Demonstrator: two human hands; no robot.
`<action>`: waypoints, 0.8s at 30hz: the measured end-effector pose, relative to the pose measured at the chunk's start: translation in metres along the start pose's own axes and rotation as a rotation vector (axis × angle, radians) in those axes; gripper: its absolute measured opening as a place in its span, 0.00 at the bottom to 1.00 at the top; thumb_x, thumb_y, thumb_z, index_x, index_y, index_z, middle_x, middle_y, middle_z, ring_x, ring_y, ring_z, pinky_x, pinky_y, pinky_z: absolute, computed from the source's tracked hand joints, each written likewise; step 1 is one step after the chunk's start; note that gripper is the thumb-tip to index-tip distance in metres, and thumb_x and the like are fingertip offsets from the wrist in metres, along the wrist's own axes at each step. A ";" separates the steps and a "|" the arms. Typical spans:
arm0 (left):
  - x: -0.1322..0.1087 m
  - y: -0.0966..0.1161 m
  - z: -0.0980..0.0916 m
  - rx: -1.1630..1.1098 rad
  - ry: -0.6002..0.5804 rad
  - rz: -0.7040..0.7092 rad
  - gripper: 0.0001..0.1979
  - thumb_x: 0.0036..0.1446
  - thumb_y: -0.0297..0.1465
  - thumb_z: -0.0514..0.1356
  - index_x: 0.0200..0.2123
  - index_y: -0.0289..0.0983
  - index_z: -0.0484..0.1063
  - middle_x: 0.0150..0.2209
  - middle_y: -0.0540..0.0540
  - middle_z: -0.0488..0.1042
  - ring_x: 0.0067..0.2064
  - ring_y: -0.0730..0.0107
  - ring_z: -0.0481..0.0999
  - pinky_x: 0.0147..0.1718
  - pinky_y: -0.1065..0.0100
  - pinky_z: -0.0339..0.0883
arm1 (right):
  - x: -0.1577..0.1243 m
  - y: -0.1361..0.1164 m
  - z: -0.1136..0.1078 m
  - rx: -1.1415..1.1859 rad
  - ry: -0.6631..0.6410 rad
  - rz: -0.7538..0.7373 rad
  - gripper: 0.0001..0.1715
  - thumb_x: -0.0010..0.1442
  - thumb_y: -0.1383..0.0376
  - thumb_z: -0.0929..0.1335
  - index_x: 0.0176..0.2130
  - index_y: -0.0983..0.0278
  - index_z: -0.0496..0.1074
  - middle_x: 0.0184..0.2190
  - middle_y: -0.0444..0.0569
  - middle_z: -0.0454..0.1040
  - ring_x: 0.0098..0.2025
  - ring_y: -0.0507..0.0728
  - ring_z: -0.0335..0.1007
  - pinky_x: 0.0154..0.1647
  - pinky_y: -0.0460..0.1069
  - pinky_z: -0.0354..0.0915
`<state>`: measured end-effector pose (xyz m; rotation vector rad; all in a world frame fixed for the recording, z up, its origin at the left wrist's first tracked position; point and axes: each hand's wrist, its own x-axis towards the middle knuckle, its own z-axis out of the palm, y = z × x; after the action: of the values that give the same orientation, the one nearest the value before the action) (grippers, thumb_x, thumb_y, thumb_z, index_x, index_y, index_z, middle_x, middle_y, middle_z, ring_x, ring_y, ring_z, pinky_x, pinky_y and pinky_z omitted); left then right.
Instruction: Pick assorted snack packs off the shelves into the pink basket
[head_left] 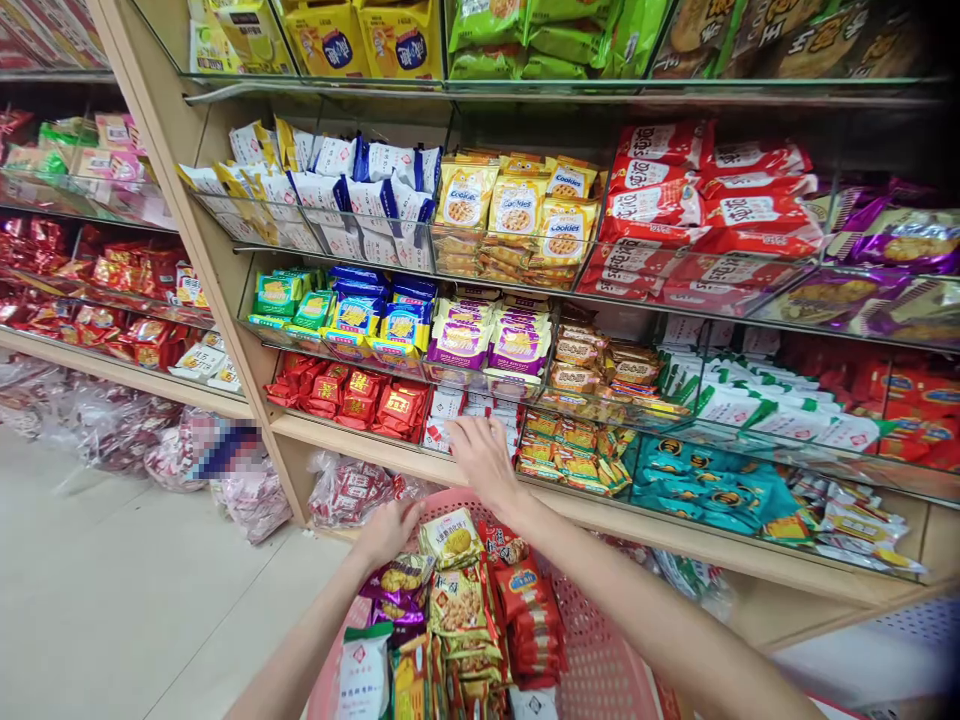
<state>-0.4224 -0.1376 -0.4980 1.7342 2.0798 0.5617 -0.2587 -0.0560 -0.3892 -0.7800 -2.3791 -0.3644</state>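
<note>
My right hand [484, 458] reaches over the far rim of the pink basket to the bottom shelf, its fingertips at the white packets [444, 412]; whether they grip one is hidden. Curled near the basket's upper left rim is my left hand [390, 535]; what its fingers hold, if anything, cannot be made out. The pink basket [600, 640] holds red packets [529, 610], purple packets [397, 590], a pale yellow packet [452, 540] and a white and green packet [364, 675].
Red packets [360, 398] and yellow-green packets [574, 450] flank the white ones. A glass shelf edge [480, 385] runs just above my right hand. Wooden shelf board [675, 545] lies beyond the basket. Plastic bags [356, 490] sit beneath the shelves, beside the tiled floor [135, 600].
</note>
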 end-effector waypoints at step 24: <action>-0.006 0.012 -0.009 0.010 -0.003 0.021 0.22 0.59 0.44 0.42 0.31 0.38 0.69 0.30 0.44 0.76 0.34 0.65 0.74 0.34 0.69 0.62 | -0.261 -0.019 -0.036 1.383 -0.682 1.212 0.16 0.38 0.68 0.68 0.31 0.64 0.63 0.24 0.41 0.72 0.29 0.53 0.69 0.31 0.47 0.61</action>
<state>-0.4161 -0.1420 -0.4839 1.7635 2.0685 0.5556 -0.0848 -0.2020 -0.5246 -1.3985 -1.4801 1.9768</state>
